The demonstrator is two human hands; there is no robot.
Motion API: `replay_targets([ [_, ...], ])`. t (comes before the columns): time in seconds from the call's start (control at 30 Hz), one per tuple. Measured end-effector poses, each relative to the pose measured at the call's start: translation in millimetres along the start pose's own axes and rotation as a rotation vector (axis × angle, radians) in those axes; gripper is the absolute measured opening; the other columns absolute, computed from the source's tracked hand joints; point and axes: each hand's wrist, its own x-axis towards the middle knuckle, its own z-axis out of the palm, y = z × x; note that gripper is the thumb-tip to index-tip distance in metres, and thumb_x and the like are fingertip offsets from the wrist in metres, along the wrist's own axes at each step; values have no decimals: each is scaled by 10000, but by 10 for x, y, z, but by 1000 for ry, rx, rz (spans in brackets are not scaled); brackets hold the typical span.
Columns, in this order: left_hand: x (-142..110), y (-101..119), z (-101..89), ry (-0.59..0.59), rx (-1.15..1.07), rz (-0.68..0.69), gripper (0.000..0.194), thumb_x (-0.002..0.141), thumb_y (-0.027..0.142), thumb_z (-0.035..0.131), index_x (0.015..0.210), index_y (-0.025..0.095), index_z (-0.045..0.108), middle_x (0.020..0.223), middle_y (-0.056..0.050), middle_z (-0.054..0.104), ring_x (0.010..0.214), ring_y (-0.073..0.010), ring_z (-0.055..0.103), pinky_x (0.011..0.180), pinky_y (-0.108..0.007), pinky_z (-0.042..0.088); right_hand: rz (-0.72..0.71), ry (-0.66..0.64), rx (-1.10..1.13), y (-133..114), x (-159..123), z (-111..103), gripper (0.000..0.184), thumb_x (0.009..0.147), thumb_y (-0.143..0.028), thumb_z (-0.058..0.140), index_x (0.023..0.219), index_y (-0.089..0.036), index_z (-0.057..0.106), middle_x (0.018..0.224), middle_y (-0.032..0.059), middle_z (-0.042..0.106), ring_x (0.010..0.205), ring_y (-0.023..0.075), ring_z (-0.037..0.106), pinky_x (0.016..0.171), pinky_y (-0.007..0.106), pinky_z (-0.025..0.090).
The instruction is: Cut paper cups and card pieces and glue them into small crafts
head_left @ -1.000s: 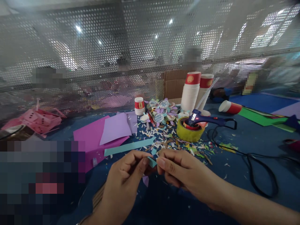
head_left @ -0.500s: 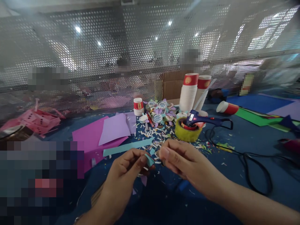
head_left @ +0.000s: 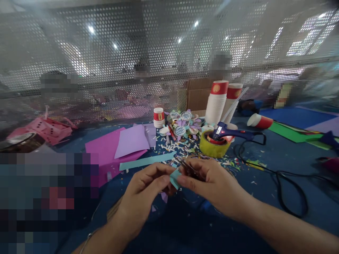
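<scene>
Between my two hands is a small piece of light-blue paper (head_left: 174, 179). My left hand (head_left: 144, 190) pinches its left side between thumb and fingers. The thumb of my right hand (head_left: 212, 180) presses on its right edge. Tucked in the curled fingers of that hand are dark metal scissors (head_left: 191, 169), the blades pointing up and left and the handles mostly hidden. A light-blue paper strip (head_left: 147, 161) lies just beyond my left hand. Past my fingers is a heap of paper pieces with round printed discs (head_left: 180, 131), amid many small scraps.
Purple sheets (head_left: 132, 141) lie at the left. A glue gun (head_left: 233, 133) rests on a yellow tape roll (head_left: 214, 146), its black cord (head_left: 280, 190) looping rightward. Tall paper cup stacks (head_left: 216, 104) stand behind. A perforated metal screen (head_left: 106, 53) closes off the back.
My hands have come together at the light-blue paper, and my right thumb now touches it. The scissors in my right hand have come into clear sight. The view has shifted slightly.
</scene>
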Motion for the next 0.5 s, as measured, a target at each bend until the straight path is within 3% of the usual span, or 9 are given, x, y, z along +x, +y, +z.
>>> replay_targets([
  [0.1, 4, 29, -38, -99, -70, 38, 260, 851, 223, 634, 1107, 250, 670, 830, -20, 645, 742, -144, 590, 677, -252, 473, 81, -51, 232, -16, -12, -7, 288, 789, -396, 728, 767, -182, 537, 602, -71, 404, 510, 71, 323, 455, 212, 257],
  [0.27, -3, 90, -93, -121, 237, 196, 114, 867, 213, 634, 937, 261, 709, 909, -40, 621, 846, -177, 594, 730, -285, 477, 216, -165, 435, 1, -29, 8, 350, 735, -406, 787, 745, -176, 523, 527, -106, 350, 428, 33, 197, 381, 205, 117],
  [0.4, -20, 123, -115, -79, 415, 291, 95, 870, 221, 638, 890, 272, 715, 1056, -50, 639, 1004, -206, 597, 859, -326, 467, 278, -190, 444, -7, -33, 21, 351, 739, -406, 781, 746, -181, 512, 539, -99, 363, 431, 32, 191, 376, 204, 85],
  [0.5, -25, 138, -109, -49, 355, 251, 68, 881, 227, 624, 868, 250, 686, 1056, -47, 668, 1025, -203, 605, 907, -340, 453, 199, -77, 327, -12, -32, 26, 292, 794, -417, 727, 807, -187, 547, 574, -87, 361, 451, 47, 212, 382, 204, 120],
])
